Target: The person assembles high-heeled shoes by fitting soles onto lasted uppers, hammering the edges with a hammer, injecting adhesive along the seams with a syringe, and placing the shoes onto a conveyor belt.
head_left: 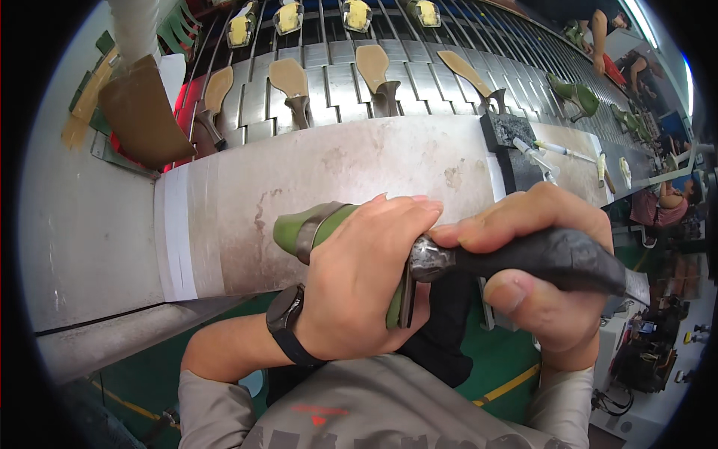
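Note:
My left hand (366, 269) is wrapped round a green shoe last (288, 230) with a grey-brown strap (314, 233) across its toe end, which points left. Below my fingers, a thin dark edge (406, 299) shows beside the last's green lower part; the rest is hidden by my hand. My right hand (553, 254) grips a black-handled tool (538, 262). Its rounded, worn metal head (431, 258) is right up against the last, close to my left fingers; whether it touches cannot be seen. A flat metal blade-like end (636, 286) sticks out at the handle's far right.
Beyond the stained worktable (359, 161), a slatted metal conveyor (329, 93) carries tan heeled soles (372, 67), green lasts (574, 97) and yellow-topped pieces (357, 15). A black block (508, 133) and brushes (565, 151) lie at right. Another person's arm (599, 41) reaches in at far right.

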`<act>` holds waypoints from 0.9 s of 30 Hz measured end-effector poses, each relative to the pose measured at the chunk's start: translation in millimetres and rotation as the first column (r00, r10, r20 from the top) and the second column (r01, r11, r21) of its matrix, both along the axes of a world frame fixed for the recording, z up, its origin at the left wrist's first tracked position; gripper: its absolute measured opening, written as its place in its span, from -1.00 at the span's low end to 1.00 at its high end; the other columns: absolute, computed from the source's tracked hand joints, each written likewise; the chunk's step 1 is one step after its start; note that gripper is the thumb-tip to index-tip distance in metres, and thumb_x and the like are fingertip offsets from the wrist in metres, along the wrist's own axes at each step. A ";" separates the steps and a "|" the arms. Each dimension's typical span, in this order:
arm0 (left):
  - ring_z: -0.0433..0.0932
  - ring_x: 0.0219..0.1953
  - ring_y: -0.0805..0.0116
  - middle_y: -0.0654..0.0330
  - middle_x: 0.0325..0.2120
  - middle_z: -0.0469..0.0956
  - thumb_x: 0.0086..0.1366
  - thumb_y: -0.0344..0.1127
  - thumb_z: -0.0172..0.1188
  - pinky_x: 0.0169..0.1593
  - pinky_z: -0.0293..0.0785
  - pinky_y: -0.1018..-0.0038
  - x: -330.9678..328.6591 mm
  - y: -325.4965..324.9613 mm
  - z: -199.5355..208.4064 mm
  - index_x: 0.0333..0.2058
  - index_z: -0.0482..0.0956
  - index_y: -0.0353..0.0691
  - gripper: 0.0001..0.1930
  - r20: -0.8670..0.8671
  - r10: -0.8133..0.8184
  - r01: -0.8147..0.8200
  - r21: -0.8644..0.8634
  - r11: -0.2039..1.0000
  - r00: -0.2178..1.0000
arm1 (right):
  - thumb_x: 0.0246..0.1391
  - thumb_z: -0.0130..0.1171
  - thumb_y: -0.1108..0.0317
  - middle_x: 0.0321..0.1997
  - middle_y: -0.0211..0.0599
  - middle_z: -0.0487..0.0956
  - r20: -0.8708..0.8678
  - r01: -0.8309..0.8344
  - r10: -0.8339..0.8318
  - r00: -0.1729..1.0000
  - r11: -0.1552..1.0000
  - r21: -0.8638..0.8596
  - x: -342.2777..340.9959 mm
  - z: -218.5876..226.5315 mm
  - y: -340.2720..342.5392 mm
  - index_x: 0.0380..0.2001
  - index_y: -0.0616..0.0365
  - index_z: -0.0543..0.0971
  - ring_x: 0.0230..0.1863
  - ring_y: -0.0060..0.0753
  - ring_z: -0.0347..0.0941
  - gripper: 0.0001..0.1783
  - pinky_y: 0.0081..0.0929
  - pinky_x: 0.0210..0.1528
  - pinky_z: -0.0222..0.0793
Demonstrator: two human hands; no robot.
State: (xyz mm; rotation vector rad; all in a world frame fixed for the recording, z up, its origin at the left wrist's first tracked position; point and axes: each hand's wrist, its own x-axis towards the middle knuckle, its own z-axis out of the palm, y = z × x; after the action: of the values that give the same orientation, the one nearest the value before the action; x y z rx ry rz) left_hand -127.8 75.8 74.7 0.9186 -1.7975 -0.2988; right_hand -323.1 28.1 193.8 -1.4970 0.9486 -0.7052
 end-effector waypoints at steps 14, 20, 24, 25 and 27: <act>0.42 0.42 -0.20 -0.22 0.37 0.40 0.47 -0.17 0.20 0.51 0.02 -0.32 25.2 49.6 -128.2 0.39 0.27 -0.31 -0.37 0.334 0.523 -0.492 -0.180 0.852 0.784 | 0.23 0.37 0.53 0.08 -0.05 0.76 0.191 -0.015 0.004 0.982 0.998 0.059 -3.2 -174.9 64.0 0.04 0.28 0.65 -0.06 -0.54 0.69 -0.69 -0.54 0.02 0.58; 0.46 0.39 -0.16 -0.17 0.34 0.45 0.56 -0.08 0.13 0.48 0.09 -0.32 23.7 49.8 -136.8 0.36 0.31 -0.27 -0.45 0.299 0.566 -0.526 -0.208 0.825 0.769 | 0.19 0.37 0.54 0.10 0.04 0.74 0.101 -0.150 0.152 0.983 0.988 -0.031 -3.2 -142.9 19.3 0.03 0.35 0.63 0.12 -0.26 0.69 -0.66 -0.35 0.24 0.55; 0.41 0.39 -0.31 -0.32 0.34 0.39 0.41 0.11 0.33 0.45 0.09 -0.40 27.3 54.3 -140.8 0.44 0.15 -0.34 -0.12 0.407 0.527 -0.482 -0.215 0.849 0.746 | 0.18 0.37 0.51 0.06 0.06 0.74 0.230 -0.095 0.104 0.968 0.994 -0.049 9.9 -126.0 -6.1 0.01 0.42 0.63 0.10 -0.29 0.69 -0.65 -0.39 0.21 0.55; 0.41 0.40 -0.30 -0.31 0.34 0.39 0.41 0.12 0.32 0.45 0.09 -0.41 27.0 55.2 -140.9 0.44 0.15 -0.33 -0.12 0.414 0.523 -0.480 -0.212 0.851 0.745 | 0.18 0.37 0.51 0.06 0.06 0.74 0.223 -0.105 0.112 0.968 0.994 -0.043 14.5 -128.5 -12.7 0.01 0.42 0.63 0.10 -0.29 0.69 -0.65 -0.39 0.21 0.55; 0.41 0.40 -0.27 -0.28 0.33 0.40 0.43 0.11 0.31 0.45 0.09 -0.42 26.6 55.0 -140.3 0.43 0.16 -0.32 -0.15 0.445 0.503 -0.474 -0.184 0.861 0.741 | 0.18 0.38 0.49 0.03 0.03 0.75 0.087 -0.293 0.290 0.953 0.956 0.023 23.4 -134.3 -27.0 -0.02 0.42 0.65 0.04 -0.37 0.69 -0.68 -0.44 0.15 0.57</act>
State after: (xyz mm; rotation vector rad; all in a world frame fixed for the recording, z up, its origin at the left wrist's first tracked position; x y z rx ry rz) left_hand -101.1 130.8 -65.6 1.4782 -1.9001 0.3555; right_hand -299.7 1.1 59.4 -1.5238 0.6551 -0.5280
